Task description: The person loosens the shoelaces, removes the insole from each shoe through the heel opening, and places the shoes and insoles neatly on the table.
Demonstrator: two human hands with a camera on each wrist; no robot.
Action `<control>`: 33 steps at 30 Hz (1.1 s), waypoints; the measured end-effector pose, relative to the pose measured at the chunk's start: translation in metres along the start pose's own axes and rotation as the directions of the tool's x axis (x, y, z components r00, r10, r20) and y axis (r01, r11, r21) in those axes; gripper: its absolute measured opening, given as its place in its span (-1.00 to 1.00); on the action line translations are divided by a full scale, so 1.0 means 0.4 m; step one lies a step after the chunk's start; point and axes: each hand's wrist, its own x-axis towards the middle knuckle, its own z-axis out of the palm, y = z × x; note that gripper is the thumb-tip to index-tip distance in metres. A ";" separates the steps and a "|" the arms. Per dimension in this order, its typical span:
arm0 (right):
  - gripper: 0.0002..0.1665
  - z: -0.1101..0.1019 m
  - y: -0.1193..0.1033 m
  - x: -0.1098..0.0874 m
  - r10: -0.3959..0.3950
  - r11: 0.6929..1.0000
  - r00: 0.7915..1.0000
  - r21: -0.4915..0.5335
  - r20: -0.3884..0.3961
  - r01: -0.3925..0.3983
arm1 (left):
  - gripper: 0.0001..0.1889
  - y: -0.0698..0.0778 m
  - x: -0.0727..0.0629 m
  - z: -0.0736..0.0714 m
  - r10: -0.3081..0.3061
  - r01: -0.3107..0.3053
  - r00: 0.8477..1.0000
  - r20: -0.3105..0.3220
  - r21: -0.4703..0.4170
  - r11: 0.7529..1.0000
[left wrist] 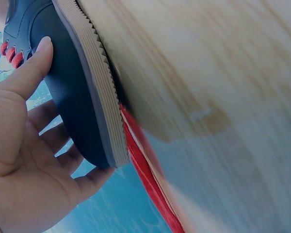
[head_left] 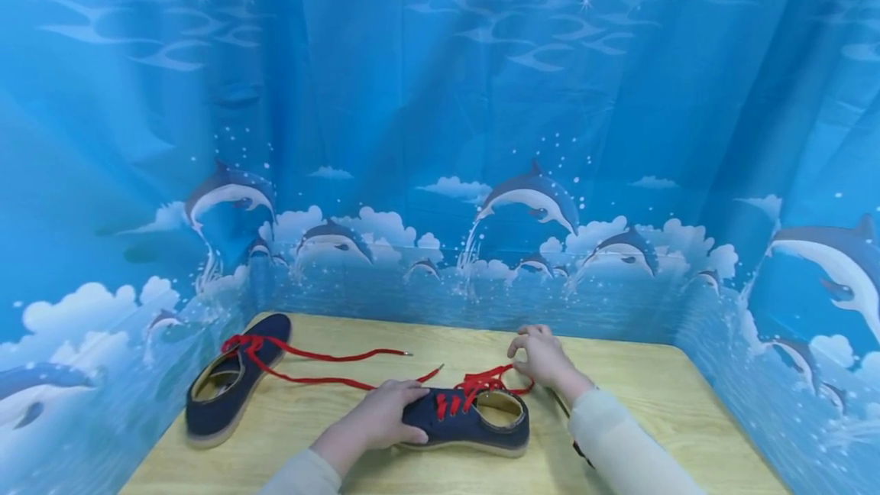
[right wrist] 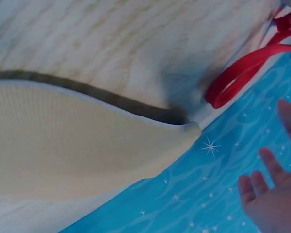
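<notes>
A navy canvas shoe (head_left: 454, 422) with red laces (head_left: 484, 380) lies lengthwise on the table, toe to the left. My left hand (head_left: 385, 415) grips its toe end. In the left wrist view the thumb presses the upper of the shoe (left wrist: 70, 92), while the fingers of the left hand (left wrist: 34, 160) curl around the far side. Beyond the heel, my right hand (head_left: 543, 357) hovers with loosely bent fingers, close to a loop of lace. The right wrist view shows that hand (right wrist: 276, 199) with fingers spread and nothing held, apart from the red lace (right wrist: 237, 77).
A second navy shoe (head_left: 237, 380) stands at the left of the wooden table (head_left: 619, 396), its two long red lace ends (head_left: 330, 357) stretched rightward. Blue curtains (head_left: 440, 136) printed with dolphins enclose the table's back and sides. A pale sleeve (right wrist: 87, 145) fills much of the right wrist view.
</notes>
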 end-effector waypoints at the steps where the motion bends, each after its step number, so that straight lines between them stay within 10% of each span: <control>1: -0.86 0.004 -0.002 0.000 -0.021 1.000 1.000 0.010 0.013 0.021 | -0.21 0.000 0.000 0.000 -0.001 0.001 1.000 0.000 -0.003 1.000; 18: -0.65 0.078 -0.010 0.005 -0.176 0.983 0.982 -0.036 0.065 0.179 | -0.21 0.000 0.001 0.001 0.000 0.000 1.000 -0.001 -0.013 1.000; 26: -0.73 0.018 0.003 0.026 -0.028 1.000 0.994 0.009 -0.103 0.029 | -0.21 0.002 0.003 0.001 -0.008 0.008 1.000 0.006 -0.011 1.000; 33: -0.89 -0.076 0.002 0.033 0.199 0.975 0.958 0.140 -0.206 -0.173 | -0.21 0.001 0.000 -0.001 -0.008 0.008 1.000 0.005 -0.004 1.000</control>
